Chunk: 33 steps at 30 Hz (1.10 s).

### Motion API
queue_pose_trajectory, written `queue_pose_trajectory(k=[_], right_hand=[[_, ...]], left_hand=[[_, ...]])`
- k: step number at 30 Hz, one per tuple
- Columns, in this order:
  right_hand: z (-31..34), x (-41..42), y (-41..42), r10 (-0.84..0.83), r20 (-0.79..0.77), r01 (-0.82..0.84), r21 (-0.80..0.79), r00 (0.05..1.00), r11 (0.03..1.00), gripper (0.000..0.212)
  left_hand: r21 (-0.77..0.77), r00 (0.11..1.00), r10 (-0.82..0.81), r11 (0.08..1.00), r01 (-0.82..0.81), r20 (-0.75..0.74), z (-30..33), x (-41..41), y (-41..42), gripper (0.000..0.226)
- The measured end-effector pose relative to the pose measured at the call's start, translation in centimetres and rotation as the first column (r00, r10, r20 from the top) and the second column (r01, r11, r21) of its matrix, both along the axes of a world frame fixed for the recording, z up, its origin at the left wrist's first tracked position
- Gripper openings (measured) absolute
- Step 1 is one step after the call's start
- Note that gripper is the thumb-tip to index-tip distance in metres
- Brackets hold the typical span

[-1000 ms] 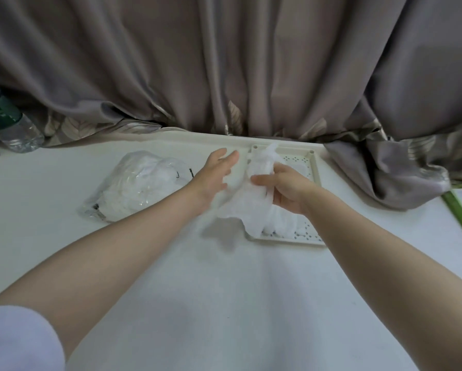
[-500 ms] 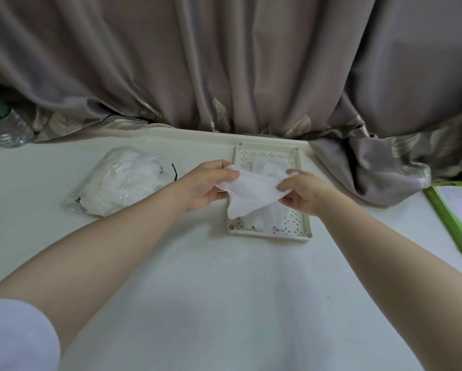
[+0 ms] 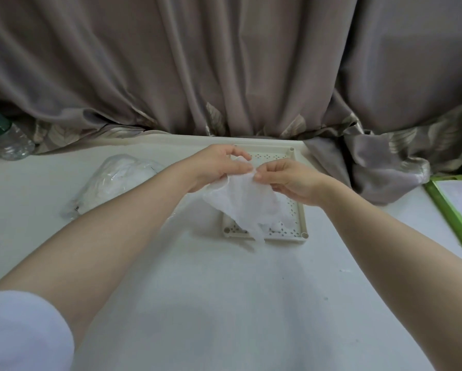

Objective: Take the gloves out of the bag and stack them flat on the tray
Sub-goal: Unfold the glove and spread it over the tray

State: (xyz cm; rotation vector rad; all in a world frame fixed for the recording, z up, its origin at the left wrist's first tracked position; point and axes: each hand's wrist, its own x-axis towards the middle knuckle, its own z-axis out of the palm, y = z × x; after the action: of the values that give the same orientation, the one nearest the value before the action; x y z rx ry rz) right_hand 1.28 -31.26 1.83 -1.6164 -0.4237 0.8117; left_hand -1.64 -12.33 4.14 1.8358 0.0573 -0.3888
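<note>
A thin white plastic glove (image 3: 248,202) hangs above the cream perforated tray (image 3: 302,218), its fingers drooping past the tray's near rim. My left hand (image 3: 216,167) pinches its top edge from the left. My right hand (image 3: 286,180) pinches the same edge from the right, fingertips nearly touching the left ones. More white glove material lies in the tray under the hanging one. The clear bag (image 3: 117,183) with the other gloves lies on the table to the left, apart from both hands.
A grey curtain (image 3: 224,76) hangs behind the white table and bunches onto it at the right (image 3: 380,167). A plastic bottle (image 3: 5,140) stands far left. A green-edged booklet (image 3: 457,204) lies at the right edge.
Both hands have lifted the glove and drawn together at its top edge. It hung spread wide between them before; now it drapes down from one point over the tray.
</note>
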Motion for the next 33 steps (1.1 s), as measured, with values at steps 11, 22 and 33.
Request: queue_pose_trajectory(k=[11,22,33], right_hand=[[-2.6,0.9,-0.1,-0.317,-0.370,0.377,0.101,0.873,0.921,0.035],[-7.1,4.5,-0.1,-0.400,-0.196,0.428,0.127,0.895,0.895,0.038],[-7.5,5.2,-0.8,-0.170,-0.590,0.459,0.382,0.789,0.802,0.025]], left_hand=[[-0.382,0.912,-0.176,0.924,0.024,-0.369,-5.6,0.0,0.9,0.086],[-0.312,0.923,0.303,0.876,-0.367,-0.237,-8.1,4.9,-1.8,0.023],[-0.467,0.932,0.111,0.841,-0.274,-0.346,-10.1,5.4,-2.1,0.028]])
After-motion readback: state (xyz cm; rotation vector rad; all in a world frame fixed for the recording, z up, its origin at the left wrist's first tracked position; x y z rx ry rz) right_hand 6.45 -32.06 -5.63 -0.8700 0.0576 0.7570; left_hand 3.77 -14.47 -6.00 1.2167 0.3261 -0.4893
